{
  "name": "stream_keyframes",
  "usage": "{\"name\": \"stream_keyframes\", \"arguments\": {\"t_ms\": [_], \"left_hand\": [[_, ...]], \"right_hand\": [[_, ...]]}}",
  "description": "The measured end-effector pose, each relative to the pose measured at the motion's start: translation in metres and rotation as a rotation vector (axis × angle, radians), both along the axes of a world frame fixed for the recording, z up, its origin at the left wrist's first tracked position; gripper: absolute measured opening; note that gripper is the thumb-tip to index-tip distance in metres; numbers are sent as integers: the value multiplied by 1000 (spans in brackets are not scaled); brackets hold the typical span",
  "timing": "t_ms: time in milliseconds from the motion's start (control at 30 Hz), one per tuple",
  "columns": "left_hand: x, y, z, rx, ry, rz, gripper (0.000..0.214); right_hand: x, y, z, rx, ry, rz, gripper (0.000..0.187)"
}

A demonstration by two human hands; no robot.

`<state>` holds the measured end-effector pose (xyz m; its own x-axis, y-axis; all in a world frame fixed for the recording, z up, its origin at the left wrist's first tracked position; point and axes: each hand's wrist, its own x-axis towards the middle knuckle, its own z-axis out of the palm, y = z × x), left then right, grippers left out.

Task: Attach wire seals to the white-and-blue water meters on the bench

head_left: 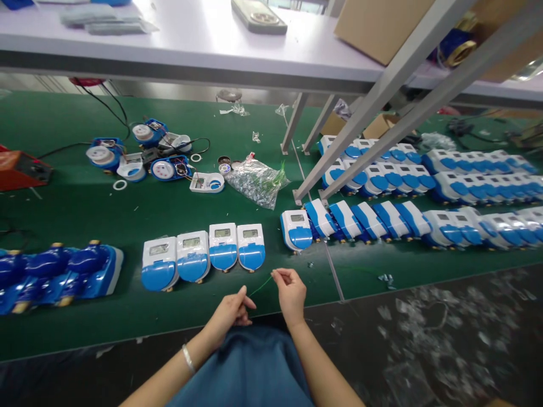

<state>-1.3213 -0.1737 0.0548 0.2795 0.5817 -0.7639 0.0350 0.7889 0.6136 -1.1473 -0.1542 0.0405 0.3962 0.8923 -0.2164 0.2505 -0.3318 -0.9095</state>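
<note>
A thin green wire point(261, 287) stretches between my two hands, just above the front edge of the green bench. My right hand point(292, 294) pinches one end between thumb and fingertips. At the other end my left hand point(232, 312) has its fingers curled around the wire, though the exact grip is partly hidden. Beyond my hands stand several blue-and-white water meters with small displays; the closest is a meter point(251, 247) with its blue cover down. To the right, another meter point(296, 229) faces me at the head of a row of tilted ones point(352, 219).
A clear bag point(257, 182) of small seals and green wires lies mid-bench. Opened meters point(169, 168) with cables sit behind left, near an orange box point(23, 169). Blue meter bodies point(55, 274) lie left. Metal posts point(360, 121) support a white shelf point(186, 51). Plastic scraps litter the floor.
</note>
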Motion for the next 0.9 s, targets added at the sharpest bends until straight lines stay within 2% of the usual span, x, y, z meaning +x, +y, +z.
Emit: {"name": "stream_keyframes", "arguments": {"t_ms": [67, 133, 267, 500, 900], "left_hand": [[2, 2, -18, -117, -2, 128, 47], [5, 8, -34, -162, 8, 192, 38], [16, 27, -51, -227, -30, 308, 36], [26, 41, -54, -283, -143, 461, 17], [25, 38, -57, -246, -138, 486, 18]], "right_hand": [[-11, 0, -8, -19, 101, -2, 22], [-19, -1, -13, 15, 109, 39, 20], [-24, -3, -19, 76, 37, 129, 15], [-25, -3, -14, 125, -74, 199, 9], [-28, -4, -7, 129, -91, 195, 9]]}}
